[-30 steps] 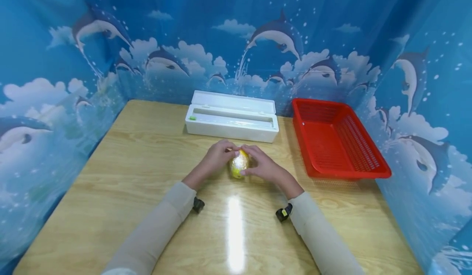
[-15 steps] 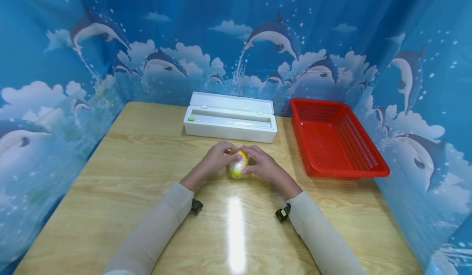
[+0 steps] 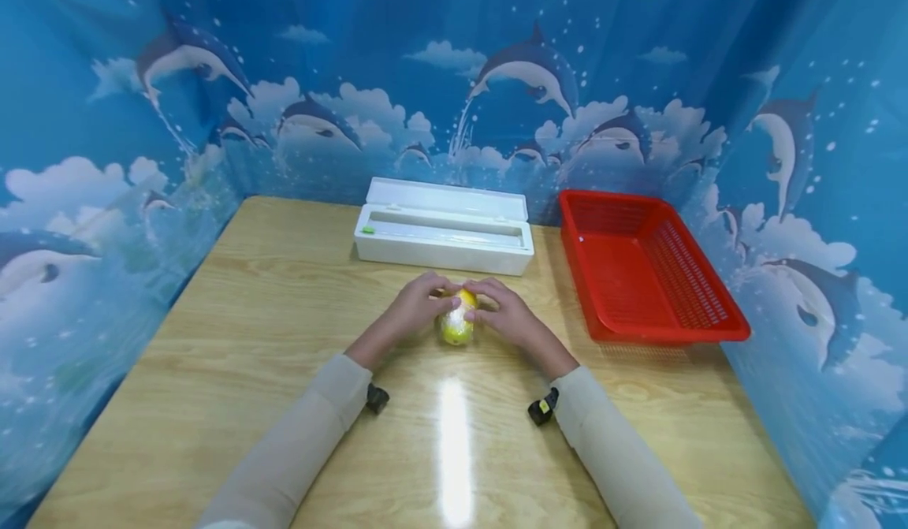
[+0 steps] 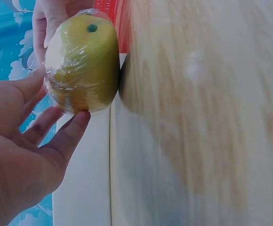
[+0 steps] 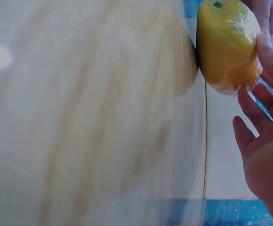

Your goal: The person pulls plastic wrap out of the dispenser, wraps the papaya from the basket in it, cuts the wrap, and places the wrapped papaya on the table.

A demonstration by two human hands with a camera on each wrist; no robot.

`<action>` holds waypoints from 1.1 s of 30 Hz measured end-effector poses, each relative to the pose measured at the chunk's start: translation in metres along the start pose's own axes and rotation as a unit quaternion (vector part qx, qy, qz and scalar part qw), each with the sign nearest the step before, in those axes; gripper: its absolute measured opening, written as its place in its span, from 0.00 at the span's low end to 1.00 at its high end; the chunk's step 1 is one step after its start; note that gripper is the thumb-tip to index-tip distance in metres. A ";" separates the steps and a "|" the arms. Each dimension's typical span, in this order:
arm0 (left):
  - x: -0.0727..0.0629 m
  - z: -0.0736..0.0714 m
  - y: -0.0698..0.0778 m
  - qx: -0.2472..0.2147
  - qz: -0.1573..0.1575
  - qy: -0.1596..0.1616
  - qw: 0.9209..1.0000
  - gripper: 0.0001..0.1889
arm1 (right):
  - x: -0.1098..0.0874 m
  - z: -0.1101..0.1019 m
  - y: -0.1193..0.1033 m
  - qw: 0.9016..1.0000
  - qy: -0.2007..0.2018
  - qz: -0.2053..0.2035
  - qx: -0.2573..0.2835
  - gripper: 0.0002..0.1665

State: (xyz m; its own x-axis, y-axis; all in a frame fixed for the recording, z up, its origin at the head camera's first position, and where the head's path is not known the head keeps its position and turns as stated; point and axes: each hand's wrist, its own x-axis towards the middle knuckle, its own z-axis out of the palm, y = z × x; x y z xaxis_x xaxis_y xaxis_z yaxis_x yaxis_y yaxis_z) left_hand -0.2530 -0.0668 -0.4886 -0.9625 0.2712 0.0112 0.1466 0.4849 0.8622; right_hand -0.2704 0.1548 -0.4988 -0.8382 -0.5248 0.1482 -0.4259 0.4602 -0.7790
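A yellow-green mango (image 3: 457, 320) with an orange-tinted end rests on the table, wrapped in shiny cling film. In the left wrist view its small green stem spot (image 4: 92, 28) shows. My left hand (image 3: 417, 306) holds it from the left, thumb on its upper face and fingertips at its far end. From the right, my right hand (image 3: 509, 314) holds it too, thumb on its side and fingers round the far end. In the right wrist view the film's wrinkles gleam on the mango (image 5: 228, 44) beneath the thumb.
Behind the hands stands a long white cling film box (image 3: 447, 255), lid raised, with a green slider (image 3: 368, 230) at its left end. A red plastic basket (image 3: 603, 328) stands at the right. A dolphin-print curtain (image 3: 454, 56) encloses the wooden table (image 3: 298, 277).
My right thumb has moved up from the mango's near end to its side. The left thumb has shifted slightly over the film. The mango stays nearly in place.
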 end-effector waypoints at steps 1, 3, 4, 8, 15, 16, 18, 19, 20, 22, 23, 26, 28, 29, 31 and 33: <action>-0.001 -0.001 0.000 -0.002 0.000 -0.002 1.000 0.16 | 0.000 0.000 0.000 1.000 0.001 0.003 0.000 0.31; -0.002 -0.001 0.000 -0.007 0.002 -0.005 1.000 0.20 | 0.000 -0.001 -0.002 1.000 0.006 0.012 -0.004 0.32; -0.002 -0.001 0.000 -0.008 0.004 -0.003 1.000 0.21 | -0.001 -0.001 -0.003 1.000 0.008 0.013 -0.009 0.32; -0.003 -0.001 0.001 0.006 0.014 0.013 1.000 0.21 | 0.000 0.003 -0.006 0.998 0.022 0.012 -0.056 0.31; -0.005 -0.003 0.001 0.054 0.027 0.025 0.998 0.18 | -0.001 0.007 -0.013 0.989 0.016 -0.012 -0.147 0.29; -0.005 -0.003 0.001 0.057 0.026 0.024 0.998 0.18 | -0.002 0.007 -0.014 0.987 0.013 -0.014 -0.157 0.29; -0.006 -0.003 0.001 0.063 0.029 0.019 0.997 0.18 | -0.003 0.007 -0.016 0.983 0.008 -0.022 -0.182 0.28; -0.006 -0.003 0.001 0.063 0.030 0.017 0.997 0.18 | -0.003 0.007 -0.017 0.981 0.007 -0.028 -0.194 0.28; -0.006 -0.003 0.001 0.067 0.032 0.016 0.997 0.17 | -0.004 0.008 -0.017 0.977 0.008 -0.037 -0.211 0.27; -0.006 -0.003 0.001 0.071 0.038 0.013 0.997 0.17 | -0.004 0.008 -0.018 0.968 0.017 -0.063 -0.242 0.25; -0.006 -0.003 0.001 0.073 0.041 0.013 0.996 0.17 | -0.004 0.007 -0.019 0.964 0.023 -0.077 -0.255 0.25; -0.005 -0.003 0.001 0.067 0.041 0.011 0.997 0.17 | -0.004 0.007 -0.020 0.953 0.034 -0.107 -0.281 0.24; -0.005 -0.004 0.001 0.055 0.038 0.010 0.998 0.17 | -0.005 0.007 -0.020 0.948 0.037 -0.117 -0.292 0.24; -0.005 -0.004 0.001 0.048 0.037 0.008 0.998 0.17 | -0.005 0.006 -0.021 0.947 0.037 -0.120 -0.295 0.24; -0.004 -0.004 0.000 0.038 0.036 0.007 0.999 0.17 | -0.006 0.006 -0.021 0.945 0.038 -0.128 -0.299 0.24; -0.004 -0.004 0.000 0.029 0.033 0.006 0.999 0.17 | -0.006 0.006 -0.020 0.943 0.042 -0.140 -0.299 0.23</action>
State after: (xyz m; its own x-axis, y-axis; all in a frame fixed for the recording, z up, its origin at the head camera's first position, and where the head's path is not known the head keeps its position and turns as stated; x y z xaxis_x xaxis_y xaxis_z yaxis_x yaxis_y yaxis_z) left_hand -0.2500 -0.0716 -0.4870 -0.9529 0.2943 0.0735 0.2225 0.5133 0.8289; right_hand -0.2549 0.1444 -0.4874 -0.6773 -0.6393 0.3641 -0.7298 0.6462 -0.2230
